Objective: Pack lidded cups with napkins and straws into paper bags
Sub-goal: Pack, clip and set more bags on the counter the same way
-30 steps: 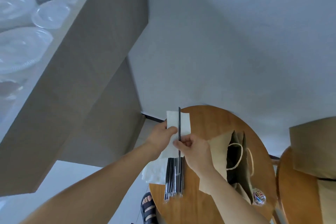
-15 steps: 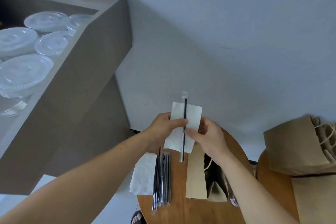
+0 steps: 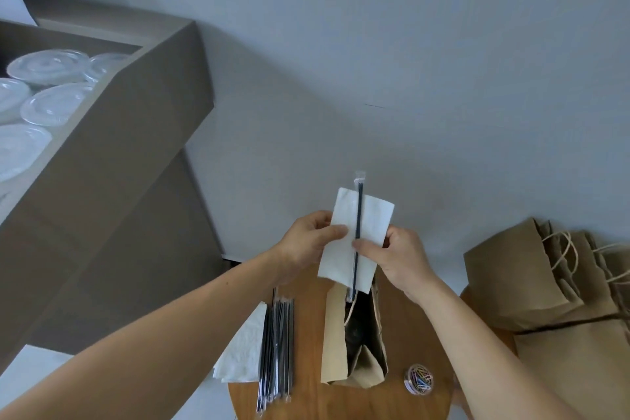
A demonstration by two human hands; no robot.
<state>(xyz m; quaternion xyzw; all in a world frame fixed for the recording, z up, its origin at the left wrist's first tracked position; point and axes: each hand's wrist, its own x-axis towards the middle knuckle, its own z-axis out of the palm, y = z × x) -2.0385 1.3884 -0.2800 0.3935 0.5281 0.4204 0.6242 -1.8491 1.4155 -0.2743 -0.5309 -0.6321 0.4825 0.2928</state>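
Napkin and straw now lined up right over the open bag

Over the last second I've lifted the napkin [image 3: 354, 239] with the straw [image 3: 357, 235] laid on it; left hand [image 3: 306, 244] pinches its left edge, right hand [image 3: 397, 257] clamps the straw against it. They hang just above the bag [image 3: 335, 337] on the tabletop [image 3: 306, 399], so dropping them in looks next. Cups [image 3: 51, 102] wait on the shelf.

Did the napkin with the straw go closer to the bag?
Yes. The napkin and straw shifted right, from over the straw pile to above the open bag.
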